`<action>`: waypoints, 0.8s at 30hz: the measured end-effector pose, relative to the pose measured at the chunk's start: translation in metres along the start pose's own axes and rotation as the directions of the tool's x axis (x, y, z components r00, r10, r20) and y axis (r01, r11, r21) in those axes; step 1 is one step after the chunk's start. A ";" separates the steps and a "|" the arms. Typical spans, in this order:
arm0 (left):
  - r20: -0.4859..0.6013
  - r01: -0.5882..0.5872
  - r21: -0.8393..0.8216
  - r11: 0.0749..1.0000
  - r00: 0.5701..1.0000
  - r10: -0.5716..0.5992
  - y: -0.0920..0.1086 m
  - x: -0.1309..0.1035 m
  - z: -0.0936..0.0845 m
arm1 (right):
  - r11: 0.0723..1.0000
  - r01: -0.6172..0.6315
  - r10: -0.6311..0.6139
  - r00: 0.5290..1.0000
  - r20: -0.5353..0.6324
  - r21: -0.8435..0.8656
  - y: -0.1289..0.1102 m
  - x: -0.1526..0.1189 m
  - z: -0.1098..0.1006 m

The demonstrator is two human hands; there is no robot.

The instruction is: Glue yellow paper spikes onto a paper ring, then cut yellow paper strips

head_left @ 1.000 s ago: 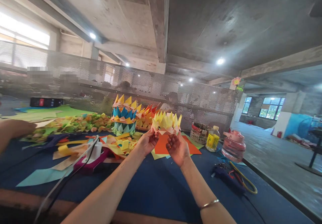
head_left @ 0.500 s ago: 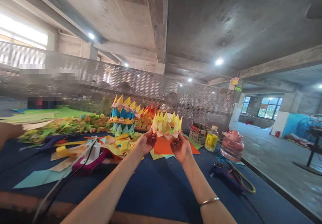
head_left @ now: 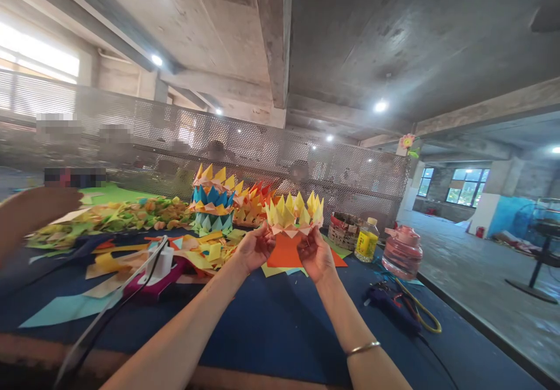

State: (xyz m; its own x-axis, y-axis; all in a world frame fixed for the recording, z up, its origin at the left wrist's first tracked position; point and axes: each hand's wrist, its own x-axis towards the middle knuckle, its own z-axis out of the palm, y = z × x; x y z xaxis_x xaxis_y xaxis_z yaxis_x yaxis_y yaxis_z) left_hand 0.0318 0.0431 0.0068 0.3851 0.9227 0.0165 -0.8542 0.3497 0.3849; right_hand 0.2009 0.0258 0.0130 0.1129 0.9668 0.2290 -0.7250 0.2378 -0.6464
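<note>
A ring-shaped paper crown (head_left: 291,218) with yellow points and a pale pink lower edge is held up between my two hands. My left hand (head_left: 257,248) pinches its left edge, and my right hand (head_left: 315,253) grips its right edge. Just behind and below it, an orange paper sheet (head_left: 286,253) lies on other coloured sheets. Left of my left hand stands a stack of paper crowns (head_left: 213,200) in orange, blue and green. Behind are more orange and red folded crowns (head_left: 256,200).
Yellow and orange paper strips (head_left: 210,253) surround a purple power strip (head_left: 155,282) with cords. To the right are a woven basket (head_left: 343,230), a yellow bottle (head_left: 366,241), a pink jug (head_left: 402,253) and a dark glue gun (head_left: 389,305). Another person's arm (head_left: 37,215) reaches in at left.
The paper crown is spread wider and tilted slightly, its points fanning apart. My right hand shifts a little, still gripping. The other person's arm at left has moved up and further in.
</note>
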 end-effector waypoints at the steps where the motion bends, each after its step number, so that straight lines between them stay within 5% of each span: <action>1: -0.002 0.025 0.013 1.000 1.000 -0.025 0.000 -0.001 0.001 | 1.000 0.002 -0.002 1.000 0.004 -0.001 0.000 -0.001 0.001; 6: -0.006 0.075 0.054 0.996 0.997 -0.075 -0.004 -0.002 0.004 | 1.000 0.014 -0.014 1.000 0.021 0.025 0.000 -0.004 0.005; 24: 0.024 -0.114 0.038 0.993 0.993 0.113 -0.005 -0.001 0.004 | 0.999 -0.039 0.040 0.997 0.070 -0.009 0.007 -0.009 0.009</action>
State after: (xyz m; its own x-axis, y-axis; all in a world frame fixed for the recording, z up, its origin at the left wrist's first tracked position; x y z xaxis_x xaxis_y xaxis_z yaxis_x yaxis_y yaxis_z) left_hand 0.0373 0.0395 0.0089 0.2942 0.9522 0.0825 -0.8786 0.2354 0.4156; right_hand 0.1891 0.0174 0.0129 0.0358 0.9666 0.2537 -0.7230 0.2003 -0.6611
